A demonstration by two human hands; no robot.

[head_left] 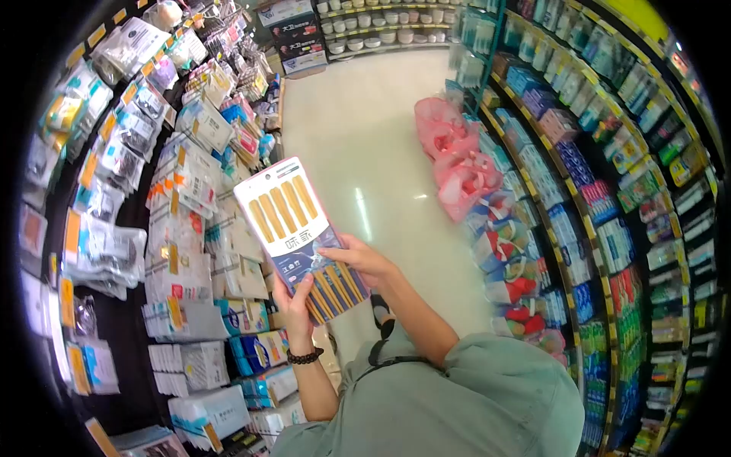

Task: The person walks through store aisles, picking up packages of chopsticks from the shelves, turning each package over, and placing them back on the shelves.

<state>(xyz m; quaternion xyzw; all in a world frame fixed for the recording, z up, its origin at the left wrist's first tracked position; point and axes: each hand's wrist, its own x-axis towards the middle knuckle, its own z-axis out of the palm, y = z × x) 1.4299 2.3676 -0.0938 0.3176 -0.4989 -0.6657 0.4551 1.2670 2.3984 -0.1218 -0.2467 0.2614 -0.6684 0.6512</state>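
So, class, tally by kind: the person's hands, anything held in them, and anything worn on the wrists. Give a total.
Left hand and right hand: 2
Flat package: 1
Dark bracelet: 1
Total: 4

Bright, even light fills the place, evidently from overhead: I see it glint in white streaks on the glossy floor point(381, 164) just right of the pack point(302, 238). The pack's large print reads crisply; its small print smears. Well left of it, clear wrappers point(106, 247) shine against deep shadow. Far right of it, shelving point(604, 274) bows outward, softening toward a black rim.
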